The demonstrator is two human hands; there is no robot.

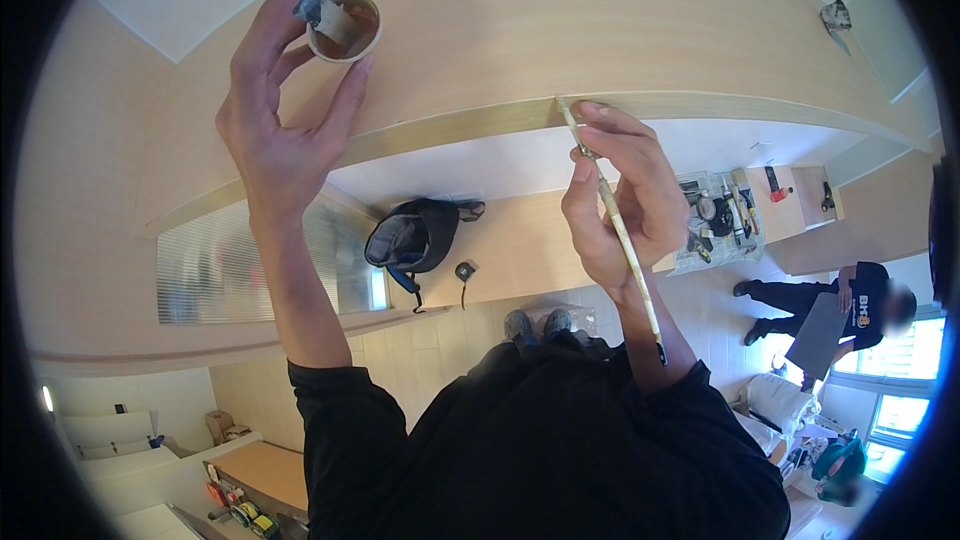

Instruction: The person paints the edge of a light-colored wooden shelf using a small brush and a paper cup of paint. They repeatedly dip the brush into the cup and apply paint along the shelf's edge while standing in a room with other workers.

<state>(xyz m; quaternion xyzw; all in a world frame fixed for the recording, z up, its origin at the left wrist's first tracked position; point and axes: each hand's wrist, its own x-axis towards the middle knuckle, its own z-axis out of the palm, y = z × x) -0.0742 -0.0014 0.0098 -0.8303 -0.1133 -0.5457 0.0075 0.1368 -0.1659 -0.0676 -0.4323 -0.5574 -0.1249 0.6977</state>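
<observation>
My left hand [281, 105] holds a small round cup [346, 58] between thumb and fingers, over the wood-grain panel [525, 30]. Brownish material coats the inside of the cup. A pale flat strip with a dark, stained wrapping [309, 6] leans into it, pinned under my fingers. In my right hand [630, 195] is a slim, paint-spattered brush [624, 236], gripped like a pen. Its tip meets the upper line of the pale wooden edge strip [465, 118], along the front of the panel. The dark end of the handle points back towards me.
Below the edge, a wooden counter [517, 240] bears an open backpack [416, 236] and a tape measure [465, 271]. Several tools [724, 214] lie on newspaper to the right. A stained scrap [835, 16] sits far right on the panel. A person [832, 307] carrying a grey board stands at right.
</observation>
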